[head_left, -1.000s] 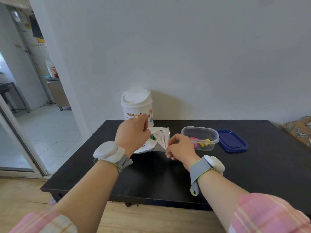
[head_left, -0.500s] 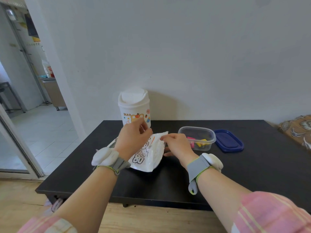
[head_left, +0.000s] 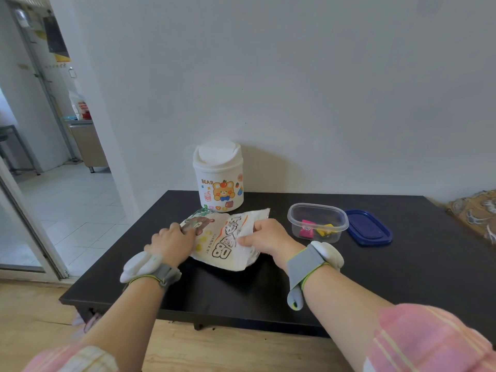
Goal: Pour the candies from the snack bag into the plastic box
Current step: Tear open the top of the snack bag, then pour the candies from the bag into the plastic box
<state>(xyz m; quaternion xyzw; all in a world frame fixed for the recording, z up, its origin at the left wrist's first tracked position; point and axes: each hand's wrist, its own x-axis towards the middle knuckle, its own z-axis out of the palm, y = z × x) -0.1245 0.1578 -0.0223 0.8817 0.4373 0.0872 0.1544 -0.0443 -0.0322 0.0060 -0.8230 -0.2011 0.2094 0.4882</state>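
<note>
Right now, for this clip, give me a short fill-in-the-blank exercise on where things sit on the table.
1. The snack bag lies on the black table, held by ____ hands.
2. The plastic box stands with no lid on; its blue lid lies on the table to its ____.
3. The white bin behind the bag bears the word ____.

Missing words: both; right; BEAR

snack bag on table, bin behind; plastic box right, lid beyond
</note>
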